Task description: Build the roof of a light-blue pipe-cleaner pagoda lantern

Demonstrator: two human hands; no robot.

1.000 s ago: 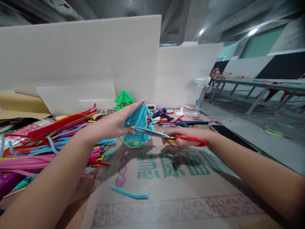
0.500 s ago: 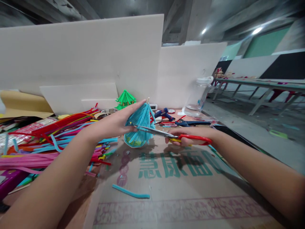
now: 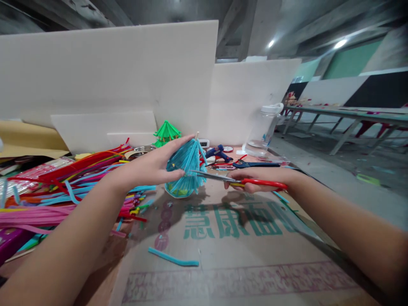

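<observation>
The cardboard sheet [image 3: 242, 263] covers the table in front of me, w/ the pile of pipe cleaners [image 3: 63, 187] heaped along its left edge. My left hand [image 3: 153, 168] is wrapped round the blue pipe-cleaner cone [image 3: 186, 168], fingers along its side, thumb underneath, holding it tilted just above the cardboard's far edge. My right hand [image 3: 255, 178] is closed through the red handles of the scissors [image 3: 236, 182]; blades lie flat, tips right at the cone's lower fringe, blades look nearly shut but can't tell for sure.

Risks, as I judge them: blade tips sit v. close to my left thumb, so a careless snip could nick it. The cone is only pinched, so a push from the blades could twist it and I'd cut the fringe uneven or too short. Trimmed bits could scatter; one cut blue piece [image 3: 174, 258] lies already on the cardboard near me.

Vs 0.5 s ago: scissors have slid back a bit to the right, tips now at the cone's edge rather than deeper in the strands. Left grip approx unchanged.
</observation>
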